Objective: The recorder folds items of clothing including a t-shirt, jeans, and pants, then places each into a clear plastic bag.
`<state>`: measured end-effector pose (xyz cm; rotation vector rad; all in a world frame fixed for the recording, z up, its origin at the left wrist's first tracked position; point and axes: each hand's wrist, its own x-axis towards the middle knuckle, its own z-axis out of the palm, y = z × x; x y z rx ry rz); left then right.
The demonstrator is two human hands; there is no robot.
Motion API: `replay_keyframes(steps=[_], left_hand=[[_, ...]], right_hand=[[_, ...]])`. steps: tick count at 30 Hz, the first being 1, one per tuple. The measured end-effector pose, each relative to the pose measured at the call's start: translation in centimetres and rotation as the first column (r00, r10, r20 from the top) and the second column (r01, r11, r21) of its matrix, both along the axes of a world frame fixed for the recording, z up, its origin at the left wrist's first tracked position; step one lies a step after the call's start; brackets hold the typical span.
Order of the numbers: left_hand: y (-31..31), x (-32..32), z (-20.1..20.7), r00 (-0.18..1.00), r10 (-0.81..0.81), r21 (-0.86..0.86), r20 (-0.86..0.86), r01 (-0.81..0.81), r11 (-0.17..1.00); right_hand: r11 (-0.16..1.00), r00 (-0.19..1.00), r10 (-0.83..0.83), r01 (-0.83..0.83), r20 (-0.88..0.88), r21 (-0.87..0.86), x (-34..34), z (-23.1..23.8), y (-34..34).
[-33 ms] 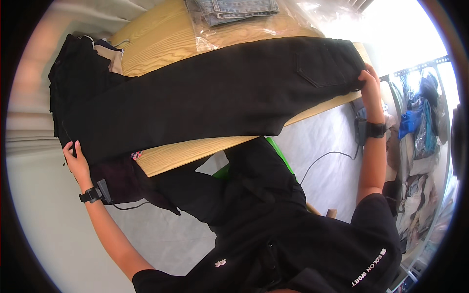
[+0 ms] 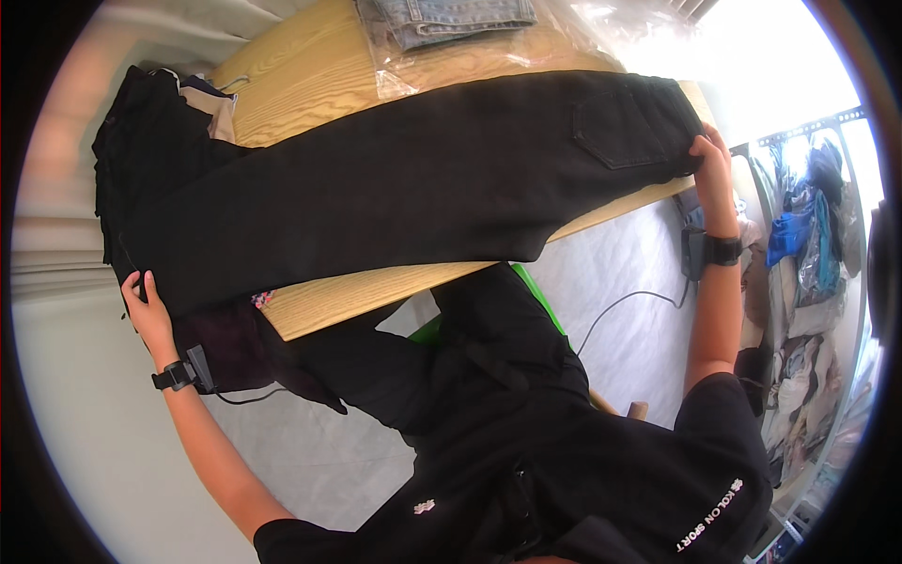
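Had the left hand (image 2: 148,315), with parted fingers, at the hem of black trousers (image 2: 376,197); could not tell light touch from grip. Saw the trousers spread across a wooden table (image 2: 301,80), near folded jeans (image 2: 460,21). Pinched the waistband (image 2: 678,113) in the closed right hand (image 2: 716,179), left of bagged clothes (image 2: 808,230).

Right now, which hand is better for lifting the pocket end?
Probably the right hand: it touches the black trousers near the pocket; the left hand is at the opposite end.
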<state>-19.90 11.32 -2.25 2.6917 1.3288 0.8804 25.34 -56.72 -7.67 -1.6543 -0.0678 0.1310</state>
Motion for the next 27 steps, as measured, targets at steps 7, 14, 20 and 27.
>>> replay_keyframes(steps=[7,14,20,27], left_hand=[[-9.5,2.8,2.7,0.967,-0.205,-0.048,0.154,0.214,0.976],[-36.6,9.4,-2.7,0.754,-0.437,-0.834,0.491,0.552,0.015],[-42.3,13.9,-6.9,0.687,-0.162,-0.703,0.709,0.706,-0.085],[-43.5,15.1,-5.8,0.721,0.088,-0.712,0.687,0.693,-0.115]], right_hand=[[0.971,0.972,-0.128,0.163,0.195,-0.174,-1.6,-0.6,0.5],[0.97,0.936,-0.233,0.244,0.264,-0.011,-3.0,-1.9,2.2],[0.966,0.933,-0.243,0.257,0.265,-0.016,-3.0,-2.5,1.8],[0.968,0.947,-0.249,0.252,0.202,0.014,-3.4,-1.9,2.6]])
